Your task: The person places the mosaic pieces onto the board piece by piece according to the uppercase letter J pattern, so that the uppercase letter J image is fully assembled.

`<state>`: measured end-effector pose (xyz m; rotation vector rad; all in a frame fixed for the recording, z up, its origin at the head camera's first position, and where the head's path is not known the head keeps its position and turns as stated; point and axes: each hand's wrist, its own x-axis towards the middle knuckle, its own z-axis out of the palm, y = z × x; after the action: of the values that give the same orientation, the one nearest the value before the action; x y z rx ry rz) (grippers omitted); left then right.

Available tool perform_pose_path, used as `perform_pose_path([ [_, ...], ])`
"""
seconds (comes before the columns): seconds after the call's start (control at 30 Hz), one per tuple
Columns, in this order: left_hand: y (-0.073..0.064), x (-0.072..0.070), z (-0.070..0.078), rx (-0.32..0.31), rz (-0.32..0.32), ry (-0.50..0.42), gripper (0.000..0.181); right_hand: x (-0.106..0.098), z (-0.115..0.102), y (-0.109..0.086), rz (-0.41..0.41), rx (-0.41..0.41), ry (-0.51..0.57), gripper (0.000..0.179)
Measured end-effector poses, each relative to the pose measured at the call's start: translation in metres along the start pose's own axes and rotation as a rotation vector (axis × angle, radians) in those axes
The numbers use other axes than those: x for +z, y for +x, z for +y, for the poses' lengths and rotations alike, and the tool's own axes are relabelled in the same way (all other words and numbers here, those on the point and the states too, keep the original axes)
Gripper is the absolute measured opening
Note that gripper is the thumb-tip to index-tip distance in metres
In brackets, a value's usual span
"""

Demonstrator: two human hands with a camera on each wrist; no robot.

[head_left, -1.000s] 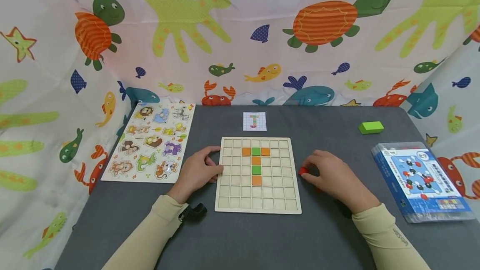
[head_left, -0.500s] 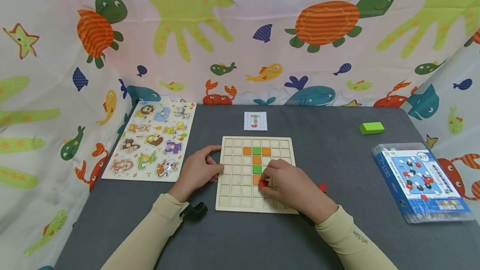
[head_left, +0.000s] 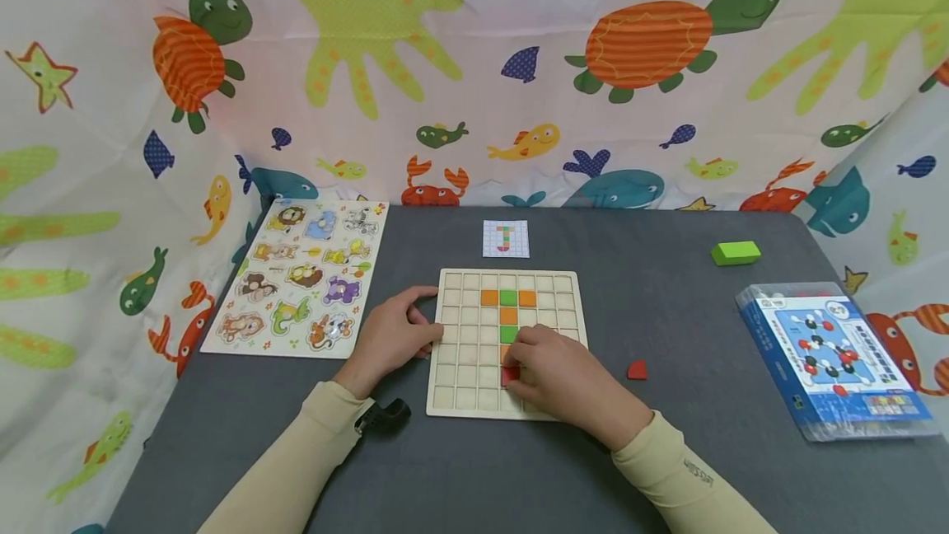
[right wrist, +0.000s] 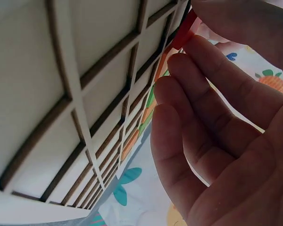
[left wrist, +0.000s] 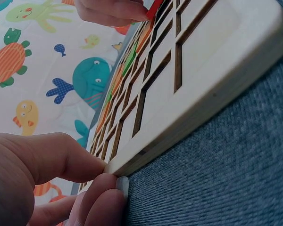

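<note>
In the head view, a pale wooden grid board (head_left: 467,402) lies on the grey table, with orange tiles (head_left: 507,316) and green tiles (head_left: 507,334) set in its squares. My left hand (head_left: 389,340) holds the board's left edge, thumb tip right at the rim and other fingers bent beside it. A small red piece (head_left: 509,375) is pinched by my right hand (head_left: 556,377), just below the lowest orange tile. The right wrist view shows this red piece (right wrist: 185,30) between thumb and index finger, close over the board. The right hand hides the board's lower right part.
Another red piece (head_left: 636,370), with a rounded side, lies right of the board. Behind the board is a small pattern card (head_left: 506,239). An animal puzzle sheet (head_left: 296,278) lies left, a boxed molecule set (head_left: 838,361) right, and a green block (head_left: 736,253) at the back right.
My right hand has carried the red piece leftward from the table onto the board, then slightly down to the square under the last orange tile. The left hand has stayed at the edge.
</note>
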<state>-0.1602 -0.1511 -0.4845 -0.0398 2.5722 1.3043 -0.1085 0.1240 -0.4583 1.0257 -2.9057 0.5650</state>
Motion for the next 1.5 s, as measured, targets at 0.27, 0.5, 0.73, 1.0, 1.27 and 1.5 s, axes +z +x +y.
perform_pose_path([
  [0.27,-0.0006,0.0013,-0.0011,-0.008,-0.004,-0.003,0.062,0.0036,0.0011,-0.0007,0.005,-0.007,-0.020,0.012],
  [0.5,0.0009,0.0009,-0.0009,0.002,-0.005,0.003,0.062,0.0037,0.0020,-0.0007,0.021,-0.015,-0.039,0.012],
  [0.73,0.0007,0.0005,0.0015,-0.003,-0.007,0.005,0.062,-0.0004,0.0062,-0.0013,0.029,0.014,-0.032,0.011],
  [1.0,0.0018,-0.0007,0.0015,0.002,-0.010,0.000,0.063,-0.0004,0.0070,-0.0005,0.029,0.011,-0.018,0.010],
  [1.27,0.0013,-0.0017,0.0017,0.008,-0.011,0.003,0.063,0.0008,0.0067,0.0003,0.025,0.014,-0.012,0.010],
  [1.5,0.0015,-0.0008,0.0001,0.000,-0.015,-0.004,0.063,0.0003,0.0063,-0.0008,0.014,0.019,-0.008,0.011],
])
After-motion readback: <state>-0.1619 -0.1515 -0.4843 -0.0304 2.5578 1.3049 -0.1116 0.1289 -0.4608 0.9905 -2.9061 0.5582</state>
